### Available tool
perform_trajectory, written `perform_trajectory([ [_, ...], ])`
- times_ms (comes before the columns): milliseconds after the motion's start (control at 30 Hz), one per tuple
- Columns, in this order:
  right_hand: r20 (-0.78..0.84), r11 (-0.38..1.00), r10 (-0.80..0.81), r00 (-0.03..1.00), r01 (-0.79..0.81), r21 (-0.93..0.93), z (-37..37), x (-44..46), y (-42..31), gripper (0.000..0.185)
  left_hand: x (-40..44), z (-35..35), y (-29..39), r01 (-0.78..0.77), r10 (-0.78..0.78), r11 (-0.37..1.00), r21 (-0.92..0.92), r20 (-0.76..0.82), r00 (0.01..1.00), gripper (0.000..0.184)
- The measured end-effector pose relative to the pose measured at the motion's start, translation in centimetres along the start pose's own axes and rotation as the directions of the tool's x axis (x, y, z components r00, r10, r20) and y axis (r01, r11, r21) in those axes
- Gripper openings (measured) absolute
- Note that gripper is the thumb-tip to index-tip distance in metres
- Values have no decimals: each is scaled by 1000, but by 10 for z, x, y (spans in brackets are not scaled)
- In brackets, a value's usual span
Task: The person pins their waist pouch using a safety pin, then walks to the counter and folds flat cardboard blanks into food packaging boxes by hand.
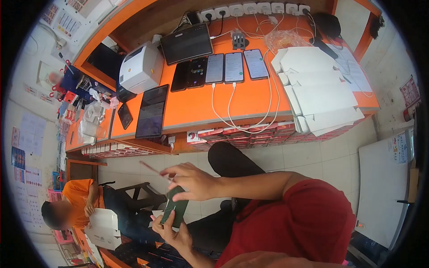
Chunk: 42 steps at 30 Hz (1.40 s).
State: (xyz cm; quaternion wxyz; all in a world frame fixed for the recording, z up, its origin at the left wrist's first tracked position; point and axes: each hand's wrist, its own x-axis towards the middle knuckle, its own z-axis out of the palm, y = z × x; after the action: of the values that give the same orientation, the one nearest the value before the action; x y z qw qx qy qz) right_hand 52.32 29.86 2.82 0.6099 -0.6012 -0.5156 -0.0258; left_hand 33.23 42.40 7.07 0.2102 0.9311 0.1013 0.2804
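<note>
My left hand (175, 237) grips a flat dark green rectangular object (179, 210) from below, fingers and thumb at its edges. Above it, my right hand (191, 181) is closed on a thin reddish stick-like item (149, 167) that points up and to the left. The fingers of my right hand also touch or hover at the green object's upper end. Its details are too small to tell.
Phones (215, 69), a tablet (152, 110), a white printer (141, 67) and stacked white cardboard sheets (319, 96) lie on the orange desk (187, 105). White cables hang over its edge. At left a seated co-worker (80, 201) holds folded cardboard (103, 228).
</note>
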Motion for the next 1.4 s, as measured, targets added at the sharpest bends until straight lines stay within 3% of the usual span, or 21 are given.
perform_trajectory([
  [100,-198,981,193,961,-186,56,0,3,-10,27,1,2,4,19,-21,999,-28,-77,997,48],
  [167,-212,999,15,977,-22,-31,0,4,-12,27,3,3,1,-26,23,999,-27,-90,996,49],
  [300,-26,990,-53,998,56,129,1,1,-8,28,10,5,8,-85,84,996,-9,-66,994,57],
  [367,1,989,-59,998,58,139,-8,0,-3,25,18,10,28,152,-118,966,207,-168,979,68],
  [433,-10,966,-3,1000,5,258,-12,-4,7,22,11,5,13,181,-151,949,260,-133,980,67],
  [500,-56,912,273,960,-240,332,-19,-10,27,33,-5,5,-18,198,-178,929,312,-93,980,66],
  [567,-149,889,384,911,-321,327,-21,-18,57,39,-28,12,-54,89,-145,974,-208,-270,952,61],
  [633,43,313,886,463,-662,680,-38,-22,69,52,-33,8,-49,135,-207,960,-247,-293,933,57],
  [667,45,314,884,464,-664,679,-47,-25,69,52,-36,4,-50,92,-138,981,-173,-279,950,59],
  [733,404,20,833,378,-750,661,-63,-29,65,55,-50,6,-63,109,-154,972,-206,-214,965,69],
  [833,663,37,607,438,-849,527,-62,-29,59,50,-55,16,-77,-121,101,983,-138,-143,984,77],
  [900,634,70,642,431,-856,512,-54,-33,61,41,-90,30,-130,186,-289,771,-609,-74,954,75],
  [967,639,136,614,464,-859,494,-44,-36,69,28,-87,15,-144,154,-187,955,-253,-109,976,68],
  [1000,586,279,650,485,-869,410,-40,-34,69,20,-77,9,-122,217,-324,804,-553,-102,940,65],
  [1033,587,281,648,486,-868,409,-35,-32,70,20,-71,-12,-115,198,-213,971,-133,-110,971,62],
  [1100,252,593,675,694,-713,374,-28,-25,63,20,-80,-53,-133,422,-429,893,155,10,903,54],
  [1133,148,622,684,714,-677,394,-24,-19,55,22,-85,-60,-148,423,-429,893,156,8,903,54],
  [1167,148,623,682,716,-676,394,-20,-11,42,22,-89,-63,-164,524,-524,852,14,44,851,51],
  [1233,22,863,495,869,-494,101,-7,-3,16,17,-83,-56,-152,622,-615,774,-122,91,783,48],
  [1300,4,975,204,979,-202,-96,23,-6,4,15,-36,-16,-74,502,-573,542,-674,140,807,50],
  [1400,142,982,89,986,-63,-181,60,-18,-12,14,-25,42,-50,286,-537,175,-942,152,830,54],
])
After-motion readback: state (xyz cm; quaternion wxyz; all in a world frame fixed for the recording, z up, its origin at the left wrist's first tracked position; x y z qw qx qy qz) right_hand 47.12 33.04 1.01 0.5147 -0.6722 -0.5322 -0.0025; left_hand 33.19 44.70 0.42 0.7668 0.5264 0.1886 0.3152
